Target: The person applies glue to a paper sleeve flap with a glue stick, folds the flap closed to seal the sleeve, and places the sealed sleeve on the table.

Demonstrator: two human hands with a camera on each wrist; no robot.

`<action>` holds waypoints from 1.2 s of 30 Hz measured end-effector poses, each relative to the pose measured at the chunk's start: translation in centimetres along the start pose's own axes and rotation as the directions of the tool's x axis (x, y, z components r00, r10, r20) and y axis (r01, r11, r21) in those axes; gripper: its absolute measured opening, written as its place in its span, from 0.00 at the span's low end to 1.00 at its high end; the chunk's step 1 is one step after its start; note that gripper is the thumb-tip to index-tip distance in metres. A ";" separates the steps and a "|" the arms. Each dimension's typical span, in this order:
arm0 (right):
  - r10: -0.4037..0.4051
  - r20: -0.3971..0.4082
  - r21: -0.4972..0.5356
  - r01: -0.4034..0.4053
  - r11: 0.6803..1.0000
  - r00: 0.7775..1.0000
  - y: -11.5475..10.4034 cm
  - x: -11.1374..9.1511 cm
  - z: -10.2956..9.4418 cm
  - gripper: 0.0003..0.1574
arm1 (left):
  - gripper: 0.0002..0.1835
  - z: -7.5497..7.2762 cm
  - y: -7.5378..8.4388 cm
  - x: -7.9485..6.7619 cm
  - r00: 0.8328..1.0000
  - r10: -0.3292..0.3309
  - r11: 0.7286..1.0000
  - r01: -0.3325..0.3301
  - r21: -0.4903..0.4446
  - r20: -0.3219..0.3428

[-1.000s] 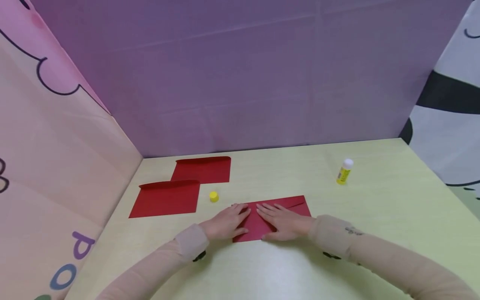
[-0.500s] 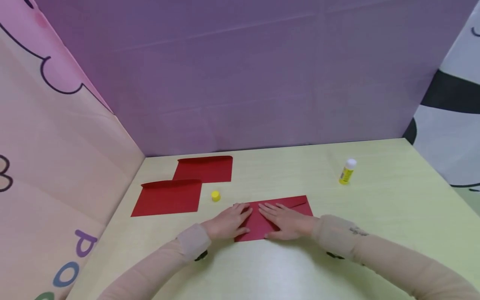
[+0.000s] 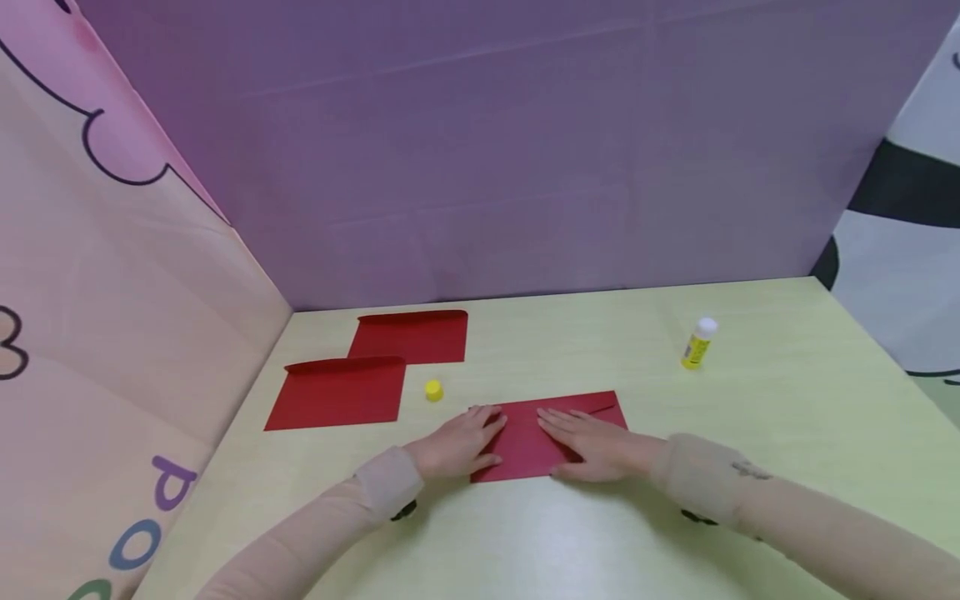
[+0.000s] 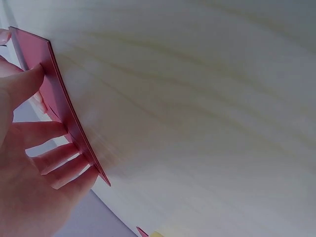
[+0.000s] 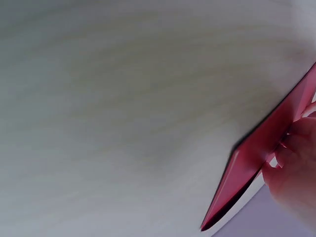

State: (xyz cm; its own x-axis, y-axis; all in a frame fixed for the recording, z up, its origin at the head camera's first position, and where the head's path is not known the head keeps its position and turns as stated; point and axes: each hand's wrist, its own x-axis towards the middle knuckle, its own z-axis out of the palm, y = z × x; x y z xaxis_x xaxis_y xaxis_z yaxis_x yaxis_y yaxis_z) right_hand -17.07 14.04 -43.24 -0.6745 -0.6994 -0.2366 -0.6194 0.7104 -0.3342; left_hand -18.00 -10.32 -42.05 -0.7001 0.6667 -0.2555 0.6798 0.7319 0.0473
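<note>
A red envelope [image 3: 521, 442] lies flat on the pale table with its flap folded over along the far side. My left hand [image 3: 457, 444] rests on its left end, fingers spread, and the thumb touches the surface in the left wrist view. Across the right half lies my right hand [image 3: 588, 446], its fingers straight and pointing left over the flap. In the right wrist view a narrow gap shows under the flap near the envelope's [image 5: 256, 153] right end. Neither hand is curled around anything.
Two more red envelopes, a nearer one [image 3: 337, 396] and a farther one [image 3: 412, 337], lie at the left with flaps raised. A yellow cap [image 3: 433, 391] sits beside them. A glue stick [image 3: 699, 343] stands at the right. A purple backdrop [image 3: 480, 167] closes off the far edge.
My right hand has slid a little to the right along the envelope, showing more of its middle. The left hand stays in place. The whole head view has shifted slightly.
</note>
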 end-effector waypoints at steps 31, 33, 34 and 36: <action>-0.253 -0.374 -0.334 0.125 0.934 0.892 1.1 -3.9 -0.5 0.25 | 0.15 -0.8 1.8 -1.1 0.962 0.174 0.985 -0.172 0.028 -0.210; -0.285 -0.387 -0.341 0.151 0.928 0.877 1.0 -4.3 -0.4 0.24 | 0.16 -0.7 2.1 -1.6 0.952 0.208 0.978 -0.201 0.053 -0.225; -0.299 -0.391 -0.346 0.162 0.924 0.870 1.0 -4.5 -0.3 0.23 | 0.15 -0.6 2.2 -1.9 0.945 0.229 0.973 -0.217 0.074 -0.234; -0.297 -0.385 -0.339 0.165 0.926 0.874 0.9 -4.8 -0.2 0.23 | 0.16 -0.4 2.4 -2.3 0.934 0.260 0.964 -0.236 0.120 -0.246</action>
State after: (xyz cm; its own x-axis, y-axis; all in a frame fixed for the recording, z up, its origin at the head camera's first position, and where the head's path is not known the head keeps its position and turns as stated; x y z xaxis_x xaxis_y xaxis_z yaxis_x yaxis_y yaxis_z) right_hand -14.50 18.09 -42.23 -0.5606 -0.7913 0.2440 -0.8210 0.5695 -0.0392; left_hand -14.82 -10.07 -40.96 -0.5312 0.8472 0.0115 0.8471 0.5313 -0.0100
